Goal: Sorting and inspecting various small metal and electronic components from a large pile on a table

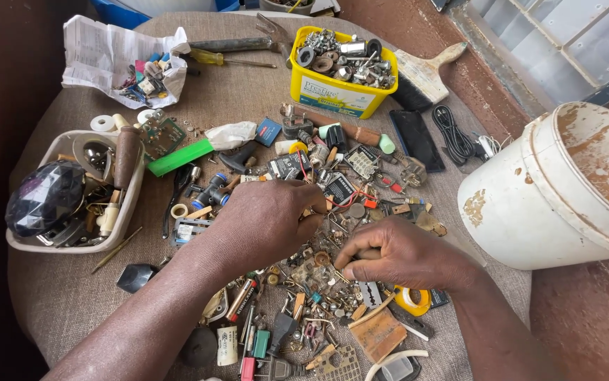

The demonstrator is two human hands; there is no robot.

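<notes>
1. Here, a dense heap of small parts (pixel 322 271) — screws, bits of metal, tiny electronic pieces — lies at the middle of the cloth-covered round table (pixel 57 296), right under both hands.
2. The left hand (pixel 262 222) is curled knuckles-up over the heap, fingertips drawn together at its upper edge; whether they pinch anything, I cannot tell.
3. The right hand (pixel 396 257) rests just beside it, fingers bent inward with the tips down among the parts; what they grip, if anything, is hidden.
4. Near the right wrist lie a yellow tape roll (pixel 413 300) and a razor blade (pixel 371 291).
5. Further out, a yellow tub (pixel 332 92) of nuts and bearings stands at the far edge, a white tray (pixel 129 204) holding a dark faceted knob (pixel 43 197) sits to the left, and a worn white bucket (pixel 530 204) leans at the right.
</notes>
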